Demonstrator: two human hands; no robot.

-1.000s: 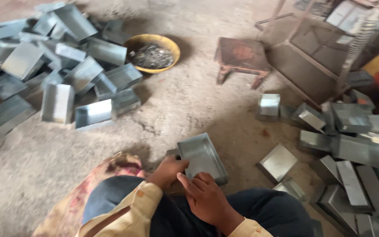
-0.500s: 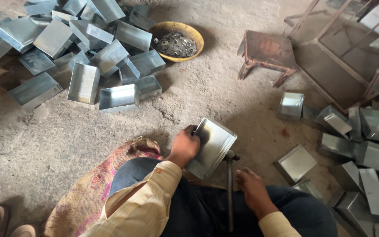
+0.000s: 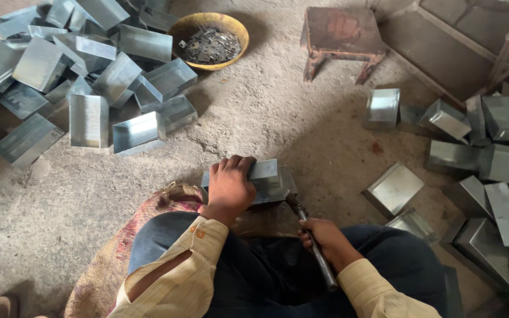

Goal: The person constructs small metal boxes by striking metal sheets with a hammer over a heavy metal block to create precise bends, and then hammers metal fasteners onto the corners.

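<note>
- Nearest, the right hand (image 3: 325,238) has its fingers wrapped tight round the handle of a hammer (image 3: 312,242), whose head lies just beside the box's lower right edge
- The left hand (image 3: 229,187) presses palm-down on a shiny sheet-metal box (image 3: 266,176), fingers curled over its far edge; the box rests on the floor in front of the person's knees
- A woven sack (image 3: 113,259) lies under the seated person's left leg
- To the right, open metal boxes (image 3: 393,188) sit scattered, hollow as far as I can see
- Further left, a heap of similar boxes (image 3: 89,121) lies jumbled
- Farthest, a yellow bowl (image 3: 191,26) holds small dark metal pieces, with a rusty stool (image 3: 340,32) near it
</note>
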